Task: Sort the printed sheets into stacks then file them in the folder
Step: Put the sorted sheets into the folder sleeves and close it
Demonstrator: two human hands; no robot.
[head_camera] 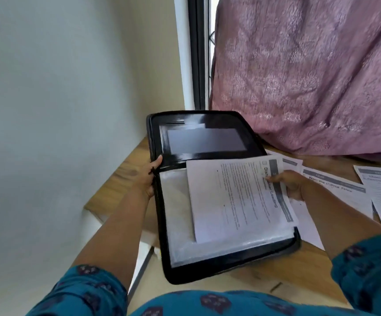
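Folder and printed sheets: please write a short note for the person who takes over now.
Left hand: holds the left edge of the open black folder, near its hinge.
Right hand: pinches a stack of printed sheets over the folder's clear sleeves.
More sheets lie spread on the wooden table to the right.
Done: folder open, one stack brought to it.
Left: slide this stack in, then file the other sheets.

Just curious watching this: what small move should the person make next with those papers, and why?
Probably slide the stack of sheets leftward into the folder. The right hand holds it over the clear sleeves, and the left hand holds the folder's edge.
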